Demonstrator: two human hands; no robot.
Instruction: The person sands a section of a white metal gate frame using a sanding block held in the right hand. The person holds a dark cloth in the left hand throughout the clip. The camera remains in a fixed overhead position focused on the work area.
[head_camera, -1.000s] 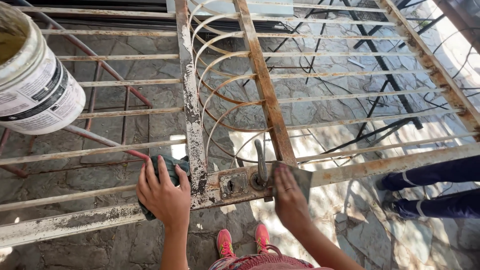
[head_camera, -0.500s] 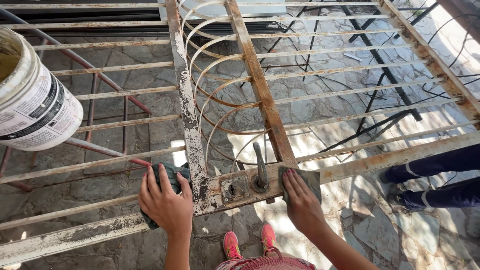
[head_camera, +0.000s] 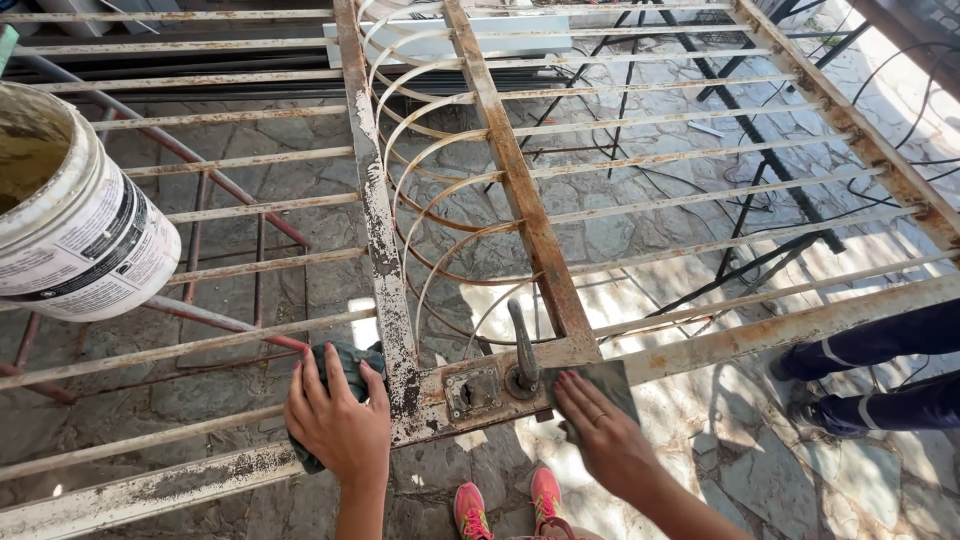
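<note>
1. Head view, looking down. A rusty iron gate (head_camera: 520, 200) lies flat and raised above a stone-paved floor (head_camera: 610, 230). Its paint is flaked and most bars show brown rust.
2. The left hand (head_camera: 338, 425) lies palm down on a dark green cloth (head_camera: 345, 362), which sits on the gate's near rail just left of the upright bar (head_camera: 375, 210). The fingers are spread and nearly straight, pressing the cloth flat rather than gripping it. The cloth shows above the fingertips and again below the hand's left edge.
3. The right hand (head_camera: 605, 440) lies palm down on a grey sheet of sandpaper (head_camera: 600, 380), on the same rail just right of the lock. The fingers are extended and close together, flat on the sheet and not curled round it. A ring shows on one finger.
4. Between the two hands sits the lock plate (head_camera: 472, 392) with a keyhole, and just beside it a lever handle (head_camera: 522, 345) standing up from the rail.
5. Curved scroll bars (head_camera: 420, 180) fan out above the lock, between the upright bar and a rusty diagonal bar (head_camera: 515, 170).
6. A white plastic bucket (head_camera: 75, 215) rests tilted on the gate's thin bars at far left, well apart from both hands. Brownish contents show inside.
7. The person's pink shoes (head_camera: 505, 500) show below the gate at the bottom edge.
8. At the right edge, another person's legs in dark blue trousers (head_camera: 880, 370) stand on the paving, near the gate's right end.
</note>
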